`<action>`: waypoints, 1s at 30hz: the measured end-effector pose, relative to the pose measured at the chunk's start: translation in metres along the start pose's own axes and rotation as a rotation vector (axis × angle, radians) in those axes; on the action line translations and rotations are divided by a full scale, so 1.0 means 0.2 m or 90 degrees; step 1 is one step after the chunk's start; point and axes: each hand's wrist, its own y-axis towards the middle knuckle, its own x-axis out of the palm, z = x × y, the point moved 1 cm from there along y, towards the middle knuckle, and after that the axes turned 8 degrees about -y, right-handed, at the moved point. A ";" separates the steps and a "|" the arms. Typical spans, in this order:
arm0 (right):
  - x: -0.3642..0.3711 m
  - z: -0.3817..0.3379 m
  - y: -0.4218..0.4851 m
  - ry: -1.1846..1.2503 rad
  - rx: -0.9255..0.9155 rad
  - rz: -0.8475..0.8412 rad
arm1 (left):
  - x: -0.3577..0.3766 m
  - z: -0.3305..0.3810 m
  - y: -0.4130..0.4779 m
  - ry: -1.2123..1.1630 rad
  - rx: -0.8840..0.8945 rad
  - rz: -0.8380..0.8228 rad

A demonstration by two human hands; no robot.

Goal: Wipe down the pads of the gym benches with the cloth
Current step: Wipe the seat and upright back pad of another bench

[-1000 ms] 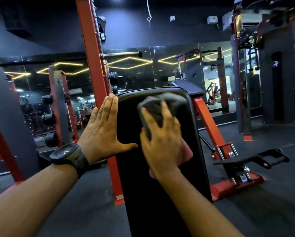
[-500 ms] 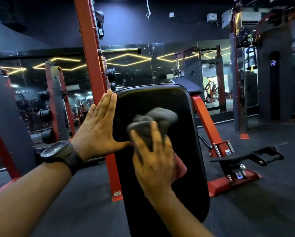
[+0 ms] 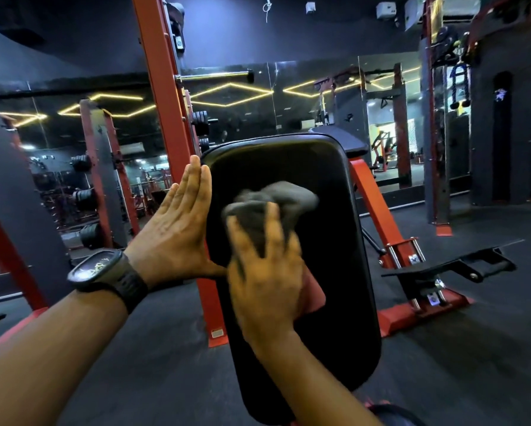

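Dark rubber flooring [image 3: 473, 348] fills the lower part of the frame, and a wall of mirrors [image 3: 304, 96] across the upper middle reflects yellow zigzag ceiling lights. An orange rack upright [image 3: 159, 87] rises from the lower centre to the top edge, with a barbell [image 3: 215, 75] sticking out to its right and weight plates [image 3: 82, 198] stacked on posts at middle left.

At the centre stands the black bench pad [image 3: 329, 241], raised and tilted with its rounded top edge near the middle of the frame. Behind it at right is the orange frame [image 3: 378, 210] of a bench, sloping down toward the lower right.

The left hand [image 3: 178, 229] lies flat against the pad's left edge, fingers straight and pressed together pointing up, thumb stretched sideways onto the black surface. A black watch [image 3: 104, 269] sits on that wrist.

The right hand [image 3: 264, 284] is on the face of the pad just right of the left thumb, fingers spread over the cloth [image 3: 276, 204] and pressing it to the pad. This hand is blurred, so its thumb cannot be made out. The cloth is bunched; its grey part pokes out above the fingertips at the pad's middle, and a pink part shows below the palm at right
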 end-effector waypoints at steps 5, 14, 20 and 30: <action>0.02 0.11 0.32 -0.034 -0.264 -0.002 | 0.01 -0.02 0.00 -0.043 -0.017 0.020; 0.01 0.05 -0.10 -0.001 0.034 -0.005 | 0.03 0.03 -0.06 -0.021 -0.036 0.012; 0.01 0.13 0.20 -0.035 -0.255 0.014 | 0.07 0.01 -0.10 -0.031 -0.048 0.011; 0.00 -0.01 -0.14 -0.006 0.133 -0.032 | 0.15 0.07 -0.13 -0.062 -0.049 0.058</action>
